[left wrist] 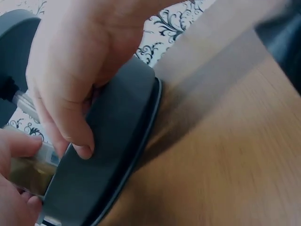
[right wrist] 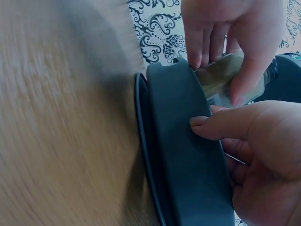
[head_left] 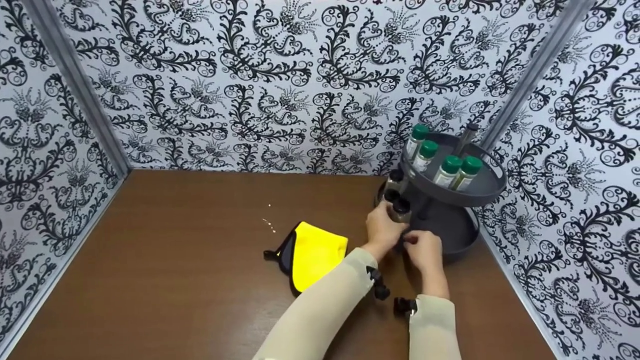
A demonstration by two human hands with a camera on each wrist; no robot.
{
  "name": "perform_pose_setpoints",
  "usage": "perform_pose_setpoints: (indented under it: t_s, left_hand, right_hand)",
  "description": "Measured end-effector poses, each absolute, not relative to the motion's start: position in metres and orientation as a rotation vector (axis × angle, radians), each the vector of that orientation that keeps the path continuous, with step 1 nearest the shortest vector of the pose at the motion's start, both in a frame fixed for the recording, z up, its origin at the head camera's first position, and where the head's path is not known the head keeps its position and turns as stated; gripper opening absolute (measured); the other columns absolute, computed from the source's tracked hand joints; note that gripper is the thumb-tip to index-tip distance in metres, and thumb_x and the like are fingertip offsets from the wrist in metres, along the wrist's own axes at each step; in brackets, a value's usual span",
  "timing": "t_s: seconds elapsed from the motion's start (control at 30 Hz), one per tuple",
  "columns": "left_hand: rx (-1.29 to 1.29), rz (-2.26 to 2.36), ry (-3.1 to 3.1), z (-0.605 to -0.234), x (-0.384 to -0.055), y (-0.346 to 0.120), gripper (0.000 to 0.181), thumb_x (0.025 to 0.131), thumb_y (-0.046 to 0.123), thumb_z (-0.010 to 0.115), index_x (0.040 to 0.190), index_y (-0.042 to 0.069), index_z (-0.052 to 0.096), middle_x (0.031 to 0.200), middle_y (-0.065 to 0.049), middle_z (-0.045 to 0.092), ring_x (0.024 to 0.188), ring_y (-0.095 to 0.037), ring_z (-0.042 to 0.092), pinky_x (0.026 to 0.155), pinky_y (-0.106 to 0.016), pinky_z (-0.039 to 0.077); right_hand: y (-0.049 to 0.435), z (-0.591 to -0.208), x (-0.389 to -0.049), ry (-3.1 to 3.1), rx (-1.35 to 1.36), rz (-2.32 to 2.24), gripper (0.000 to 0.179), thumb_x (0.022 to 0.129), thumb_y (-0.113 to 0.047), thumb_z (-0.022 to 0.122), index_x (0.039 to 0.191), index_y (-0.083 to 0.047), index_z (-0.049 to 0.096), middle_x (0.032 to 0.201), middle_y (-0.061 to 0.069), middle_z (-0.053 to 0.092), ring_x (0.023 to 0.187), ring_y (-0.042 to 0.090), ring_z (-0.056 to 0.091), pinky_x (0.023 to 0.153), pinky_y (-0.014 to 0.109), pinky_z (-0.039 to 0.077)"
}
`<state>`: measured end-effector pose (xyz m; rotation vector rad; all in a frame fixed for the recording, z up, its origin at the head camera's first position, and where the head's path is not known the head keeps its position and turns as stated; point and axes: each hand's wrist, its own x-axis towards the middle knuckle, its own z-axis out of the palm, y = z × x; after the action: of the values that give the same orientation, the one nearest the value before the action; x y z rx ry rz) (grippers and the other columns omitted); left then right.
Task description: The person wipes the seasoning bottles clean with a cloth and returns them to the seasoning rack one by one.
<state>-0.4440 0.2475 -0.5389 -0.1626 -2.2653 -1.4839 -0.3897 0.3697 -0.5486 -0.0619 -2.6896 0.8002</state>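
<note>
A two-tier dark grey turntable rack [head_left: 440,192] stands at the back right of the brown table. In the head view, my left hand [head_left: 385,227] is at a spice jar [head_left: 401,212] with a black lid, over the lower tier's left side. The left wrist view shows that hand [left wrist: 16,157] gripping the clear jar [left wrist: 30,174], which has brownish-green contents, just inside the rim. My right hand [head_left: 425,247] pinches the lower tray's wall [right wrist: 183,141], thumb [right wrist: 207,127] outside and fingers inside. Two more black-lidded jars [head_left: 395,179] stand behind the held one.
On the upper tier stand several green-capped spice jars [head_left: 447,172] around a central post [head_left: 466,137]. A yellow and grey cloth [head_left: 317,255] lies folded left of my forearms. Patterned wall panels [head_left: 260,90] enclose the table [head_left: 175,260] at the back and sides.
</note>
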Motion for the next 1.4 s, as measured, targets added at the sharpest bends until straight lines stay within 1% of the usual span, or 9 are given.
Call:
perform_pose_setpoints:
  t_s: [0.23, 0.43, 0.6, 0.7, 0.83, 0.97, 1.13, 1.27, 1.4]
  left_hand:
    - [-0.107, -1.315, -2.436, -0.536, -0.447, 0.243, 0.036, 0.065, 0.023, 0.096, 0.085, 0.02, 0.066, 0.079, 0.002, 0.074, 0.077, -0.025, 0.073, 0.069, -0.038, 0.058]
    - [-0.116, -1.218, -2.486, -0.541, -0.449, 0.239, 0.032, 0.068, 0.023, 0.093, 0.091, 0.018, 0.07, 0.084, 0.001, 0.075, 0.081, -0.024, 0.074, 0.072, -0.038, 0.059]
    - [-0.132, -1.252, -2.471, -0.542, -0.454, 0.236, 0.029, 0.068, 0.025, 0.093, 0.09, 0.02, 0.073, 0.084, 0.004, 0.075, 0.081, -0.021, 0.074, 0.074, -0.034, 0.06]
    - [-0.147, -1.308, -2.469, -0.541, -0.455, 0.231, 0.031, 0.07, 0.025, 0.093, 0.095, 0.019, 0.076, 0.087, 0.004, 0.076, 0.083, -0.02, 0.073, 0.075, -0.032, 0.059]
    - [-0.191, -1.371, -2.459, -0.539, -0.453, 0.217, 0.039, 0.073, 0.024, 0.091, 0.109, 0.016, 0.078, 0.099, 0.001, 0.079, 0.091, -0.02, 0.073, 0.082, -0.032, 0.059]
    - [-0.285, -1.379, -2.469, -0.537, -0.445, 0.195, 0.044, 0.078, 0.022, 0.088, 0.12, 0.012, 0.077, 0.11, -0.003, 0.079, 0.101, -0.022, 0.073, 0.092, -0.033, 0.059]
    - [-0.395, -1.396, -2.503, -0.534, -0.435, 0.157, 0.04, 0.085, 0.026, 0.085, 0.121, 0.009, 0.076, 0.114, -0.007, 0.079, 0.102, -0.025, 0.071, 0.092, -0.034, 0.059]
    - [-0.466, -1.458, -2.468, -0.531, -0.429, 0.12, 0.032, 0.09, 0.022, 0.082, 0.119, 0.01, 0.076, 0.114, -0.008, 0.078, 0.101, -0.025, 0.07, 0.09, -0.032, 0.059]
    - [-0.514, -1.421, -2.38, -0.529, -0.43, 0.079, 0.021, 0.087, 0.012, 0.083, 0.107, 0.006, 0.077, 0.102, -0.01, 0.079, 0.093, -0.028, 0.073, 0.084, -0.031, 0.059]
  right_hand:
    - [0.362, -0.548, -0.395, -2.666, -0.037, 0.802, 0.012, 0.087, 0.001, 0.072, 0.088, -0.006, 0.082, 0.093, 0.017, 0.08, 0.091, 0.042, 0.074, 0.085, 0.058, 0.059]
    - [0.357, -0.55, -0.4, -2.637, 0.012, 0.789, 0.013, 0.083, 0.003, 0.077, 0.082, -0.009, 0.083, 0.088, 0.012, 0.081, 0.088, 0.04, 0.075, 0.083, 0.057, 0.06]
    - [0.356, -0.55, -0.403, -2.635, 0.015, 0.812, 0.013, 0.083, 0.003, 0.076, 0.083, -0.008, 0.083, 0.089, 0.013, 0.081, 0.088, 0.04, 0.075, 0.083, 0.057, 0.059]
    - [0.355, -0.55, -0.404, -2.639, 0.015, 0.824, 0.011, 0.084, 0.002, 0.076, 0.086, -0.007, 0.083, 0.091, 0.014, 0.081, 0.09, 0.041, 0.075, 0.085, 0.058, 0.059]
    - [0.355, -0.548, -0.408, -2.657, 0.014, 0.832, 0.012, 0.086, 0.003, 0.077, 0.093, -0.004, 0.084, 0.097, 0.017, 0.081, 0.097, 0.043, 0.074, 0.09, 0.058, 0.058]
    - [0.356, -0.546, -0.41, -2.686, -0.012, 0.848, 0.014, 0.089, 0.001, 0.076, 0.099, -0.004, 0.084, 0.103, 0.019, 0.081, 0.103, 0.044, 0.073, 0.095, 0.059, 0.057]
    - [0.362, -0.544, -0.415, -2.691, -0.033, 0.833, 0.014, 0.089, 0.0, 0.076, 0.1, -0.003, 0.084, 0.1, 0.02, 0.08, 0.1, 0.045, 0.073, 0.093, 0.058, 0.057]
    - [0.371, -0.539, -0.419, -2.696, -0.026, 0.813, 0.013, 0.089, -0.002, 0.076, 0.1, -0.003, 0.083, 0.098, 0.02, 0.08, 0.095, 0.043, 0.073, 0.09, 0.057, 0.058]
    - [0.374, -0.536, -0.425, -2.658, -0.046, 0.814, 0.013, 0.089, -0.006, 0.075, 0.1, -0.004, 0.083, 0.095, 0.018, 0.08, 0.091, 0.04, 0.074, 0.088, 0.057, 0.058]
